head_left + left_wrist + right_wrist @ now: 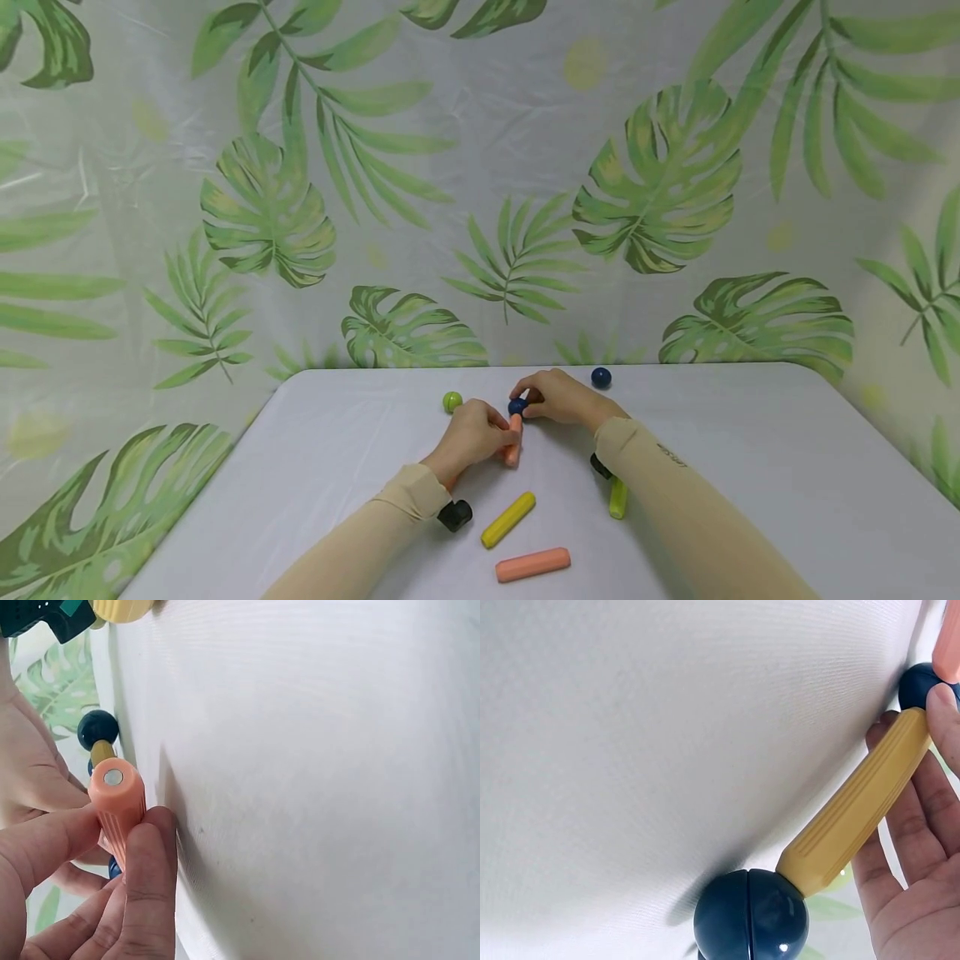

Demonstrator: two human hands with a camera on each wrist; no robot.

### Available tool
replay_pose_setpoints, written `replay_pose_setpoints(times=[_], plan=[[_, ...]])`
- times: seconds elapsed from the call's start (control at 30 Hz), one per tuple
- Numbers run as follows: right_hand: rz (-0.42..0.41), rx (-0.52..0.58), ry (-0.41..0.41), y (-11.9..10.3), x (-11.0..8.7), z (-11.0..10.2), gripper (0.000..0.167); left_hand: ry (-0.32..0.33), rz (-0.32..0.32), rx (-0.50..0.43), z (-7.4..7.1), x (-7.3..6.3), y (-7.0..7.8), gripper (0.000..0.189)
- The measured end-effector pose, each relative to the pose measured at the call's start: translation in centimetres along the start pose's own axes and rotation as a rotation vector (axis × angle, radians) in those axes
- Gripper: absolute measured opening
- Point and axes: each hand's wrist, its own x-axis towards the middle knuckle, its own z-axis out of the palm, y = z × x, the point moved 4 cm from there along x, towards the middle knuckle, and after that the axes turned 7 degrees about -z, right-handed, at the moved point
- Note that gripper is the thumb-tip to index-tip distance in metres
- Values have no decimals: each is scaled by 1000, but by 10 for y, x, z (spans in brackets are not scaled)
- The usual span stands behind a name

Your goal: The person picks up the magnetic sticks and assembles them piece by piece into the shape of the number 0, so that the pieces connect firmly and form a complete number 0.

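My left hand (472,433) pinches an orange magnetic rod (513,448) between thumb and fingers. In the left wrist view a round metal disc shows on the end of this rod (116,791). The rod's far end meets a dark blue ball (517,407), which my right hand (562,398) grips between thumb and fingertips. A yellow rod (859,806) runs from that ball to a second blue ball (751,915) in the right wrist view. From the head, the right hand hides this rod, while the second ball (601,378) shows beyond it.
A green ball (452,402) lies left of the hands. Nearer on the white table (337,500) are a yellow rod (508,520), another orange rod (532,565) and a green rod (618,497) partly under the right forearm. A leaf-patterned curtain (510,250) hangs behind the table.
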Motion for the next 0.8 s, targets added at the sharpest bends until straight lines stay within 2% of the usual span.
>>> replay_pose_setpoints(times=[0.4, 0.67, 0.8], plan=[[-7, 4, -6, 1, 0, 1, 29, -23, 0, -57, 1, -5, -3, 17], [14, 4, -14, 2, 0, 2, 30, -59, 72, -46, -9, -16, -3, 15], [6, -12, -16, 1, 0, 2, 31, -41, 102, -8, -19, -20, -5, 14]])
